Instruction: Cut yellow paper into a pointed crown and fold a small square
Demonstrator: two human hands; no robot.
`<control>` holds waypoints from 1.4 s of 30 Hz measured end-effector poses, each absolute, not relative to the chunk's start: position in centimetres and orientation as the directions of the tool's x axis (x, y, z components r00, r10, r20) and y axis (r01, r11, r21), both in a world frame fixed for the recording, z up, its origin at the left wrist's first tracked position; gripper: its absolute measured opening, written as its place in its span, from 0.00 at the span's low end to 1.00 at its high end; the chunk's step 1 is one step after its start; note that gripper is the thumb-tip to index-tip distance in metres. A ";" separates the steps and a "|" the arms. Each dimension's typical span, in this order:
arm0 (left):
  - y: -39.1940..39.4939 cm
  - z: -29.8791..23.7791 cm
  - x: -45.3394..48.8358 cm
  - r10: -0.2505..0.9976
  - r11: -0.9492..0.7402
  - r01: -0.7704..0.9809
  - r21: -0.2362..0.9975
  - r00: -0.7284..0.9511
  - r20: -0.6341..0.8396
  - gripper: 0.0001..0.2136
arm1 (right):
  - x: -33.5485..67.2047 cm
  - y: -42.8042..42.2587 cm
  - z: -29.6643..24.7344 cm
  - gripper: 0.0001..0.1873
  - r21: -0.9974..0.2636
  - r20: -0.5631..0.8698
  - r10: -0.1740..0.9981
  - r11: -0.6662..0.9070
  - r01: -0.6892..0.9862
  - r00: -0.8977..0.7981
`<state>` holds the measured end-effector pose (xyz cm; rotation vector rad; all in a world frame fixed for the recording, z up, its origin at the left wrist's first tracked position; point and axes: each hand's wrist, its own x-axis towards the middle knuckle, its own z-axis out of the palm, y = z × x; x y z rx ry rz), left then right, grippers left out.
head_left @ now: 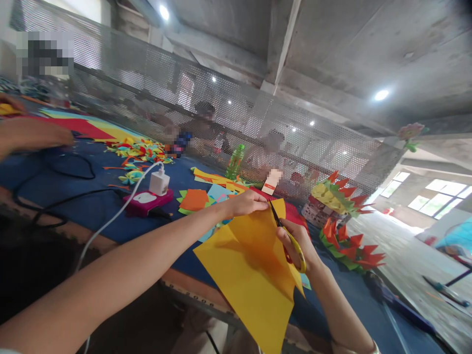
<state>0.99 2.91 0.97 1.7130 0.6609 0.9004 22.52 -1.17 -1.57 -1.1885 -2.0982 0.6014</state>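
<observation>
Head view, worktop (83,201): blue covering, slanting across the frame, coloured paper about.

Yellow paper (250,265): largest piece at the hands, bent rather than flat. Its long axis runs from the far end, up by the fingertips, down toward the wearer; the near end hangs past the worktop's front edge.

Left hand (247,202): reaches in from the left, thumb and fingers closed in a pinch on the paper's far part. Right hand (300,241): curled round the scissors' handles, at the paper's right side, so most of the sheet lies to its left.

Scissors (300,253): long axis slants from the handles, near and right, to the tips, far and slightly left. Dark blades (275,214) lie at the paper, tips just beside the left fingertips, right of them. Blade gap: cannot tell.
</observation>
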 end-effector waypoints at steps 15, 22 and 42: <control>2.9 0.9 1.0 0.780 -0.279 -0.033 0.960 0.575 0.246 0.11 | 22.5 -1.0 -2.5 0.24 -0.691 0.332 0.882 0.469 0.551 -0.335; 3.7 0.3 1.0 0.778 -0.315 0.006 0.949 0.574 0.255 0.14 | 22.4 -0.9 -2.4 0.24 -0.654 0.367 0.862 0.506 0.562 -0.350; 3.7 0.8 0.8 0.808 -0.331 -0.001 0.944 0.517 0.284 0.13 | 22.7 -0.2 -1.8 0.29 -0.473 0.551 0.810 0.501 0.725 -0.200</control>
